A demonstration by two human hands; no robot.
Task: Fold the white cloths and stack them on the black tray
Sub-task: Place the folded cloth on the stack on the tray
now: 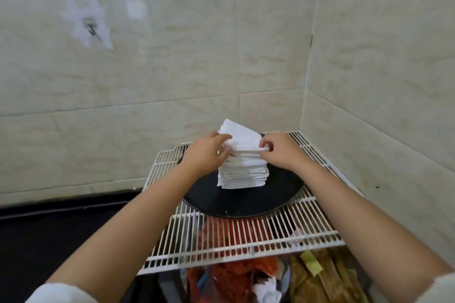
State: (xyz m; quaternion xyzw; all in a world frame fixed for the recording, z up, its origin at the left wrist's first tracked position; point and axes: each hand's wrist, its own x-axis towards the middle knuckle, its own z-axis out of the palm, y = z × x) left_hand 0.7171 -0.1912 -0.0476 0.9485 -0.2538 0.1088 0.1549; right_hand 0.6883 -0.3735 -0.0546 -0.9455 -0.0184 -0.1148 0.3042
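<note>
Head view, read from left to right. At far left, a tiled wall carries a small metal hook set in a patch of pale adhesive residue; below it runs a dark counter surface. The left hand reaches in from the lower left, its thumb lying along the upper left edge of the top cloth and its fingers curved against the left side of the stack of folded white cloths; the fingers are only moderately spread and appear to grip the cloth's left edge, though the fingertips are partly hidden behind the fabric. The top cloth is folded and tilts upward toward the wall, its near edge resting on the stack. The stack stands on the black tray, a round tray lying on a white wire rack in the corner of the tiled walls. The right hand comes in from the lower right with its fingers tightly curled, thumb and fingertips pinching the right corner of the top cloth just above the stack. Beneath the rack, seen through and below its bars, lie red plastic bags, crumpled white paper and brown cardboard.
</note>
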